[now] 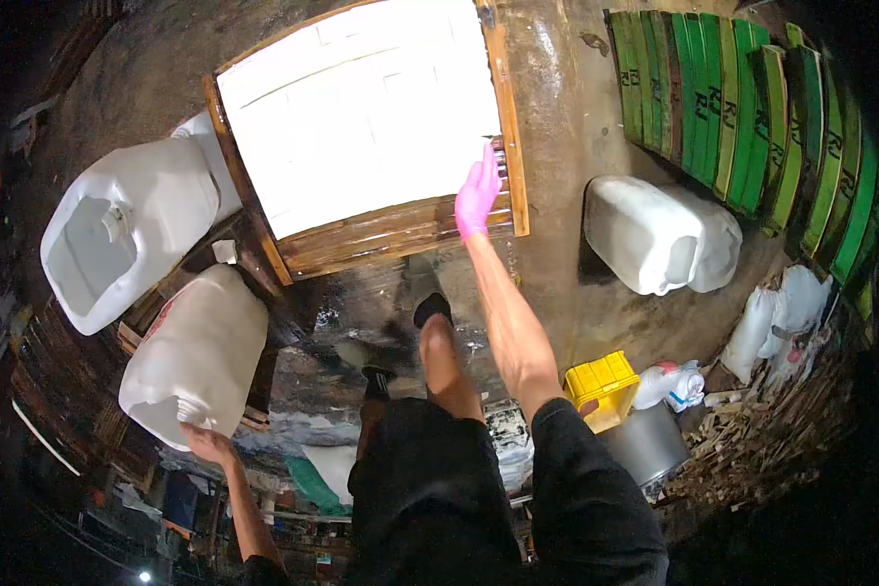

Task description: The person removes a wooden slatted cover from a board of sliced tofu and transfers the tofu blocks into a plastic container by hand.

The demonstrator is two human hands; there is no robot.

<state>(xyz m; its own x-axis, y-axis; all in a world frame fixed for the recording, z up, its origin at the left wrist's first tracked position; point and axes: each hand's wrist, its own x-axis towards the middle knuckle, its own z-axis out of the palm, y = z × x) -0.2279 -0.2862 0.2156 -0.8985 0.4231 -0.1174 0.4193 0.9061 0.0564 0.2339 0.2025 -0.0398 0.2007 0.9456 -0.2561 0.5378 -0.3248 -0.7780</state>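
I have the bare left hand (208, 444) at the lower left, its fingers at the threaded neck of a big white plastic jug (203, 337) that lies on its side. The fingers look slightly bent, but I cannot tell whether they close on the neck or only touch it.

My right hand (475, 200), in a pink glove, reaches forward to the right edge of a bright white rectangular panel (361, 107). Its fingers are stretched out close together; from this angle I cannot tell whether they grip anything. The panel lies within a brown wooden slatted frame (511, 146), ahead of the feet, with slats showing along its near and right edges.

Left of the frame I see a white plastic container with a large cut opening (171, 186). To the right, translucent white plastic jugs (640, 230) rest on the wet brown floor (557, 293), near green-painted wooden slats marked "RJ" (698, 98). Nearer me, a yellow plastic crate (604, 376) sits beside a grey cylindrical container (651, 444).
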